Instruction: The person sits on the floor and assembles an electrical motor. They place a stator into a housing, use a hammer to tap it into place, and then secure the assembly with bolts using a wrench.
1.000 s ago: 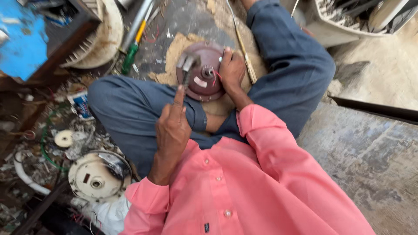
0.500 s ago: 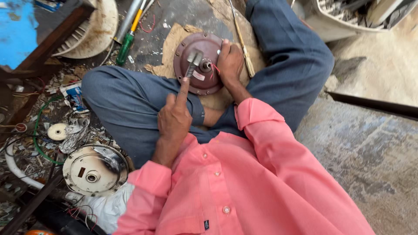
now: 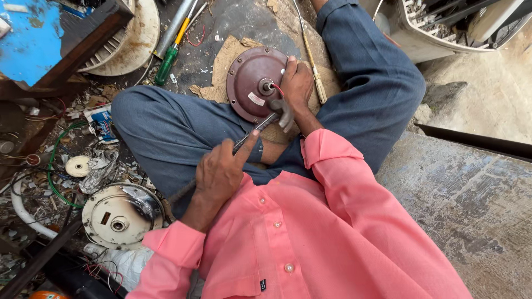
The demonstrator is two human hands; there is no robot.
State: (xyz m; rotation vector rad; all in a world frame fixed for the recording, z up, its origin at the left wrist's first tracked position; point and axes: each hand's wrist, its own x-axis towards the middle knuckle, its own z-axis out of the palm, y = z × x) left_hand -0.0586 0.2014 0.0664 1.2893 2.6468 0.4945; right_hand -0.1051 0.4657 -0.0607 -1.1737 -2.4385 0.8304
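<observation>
A round maroon fan motor cover [image 3: 248, 77] with a short shaft and a red wire at its centre lies on a piece of cardboard [image 3: 221, 58] between my crossed legs. My right hand [image 3: 297, 83] rests on the cover's right edge and holds it. My left hand [image 3: 220, 173] grips the dark handle of a hammer [image 3: 280, 113], index finger stretched along it. The grey hammer head sits at the cover's near edge, just below my right hand.
A white round motor cover [image 3: 119, 215] lies by my left knee among wires and scraps. A green-handled screwdriver [image 3: 166, 62] and a metal pipe lie beyond it. A blue wooden box [image 3: 30, 39] stands top left, a white plastic casing [image 3: 438, 30] top right, a concrete slab [image 3: 476, 205] right.
The hammer head has come off the top of the maroon cover and down to its near edge. My left hand has drawn back toward my body. My right hand stays on the cover.
</observation>
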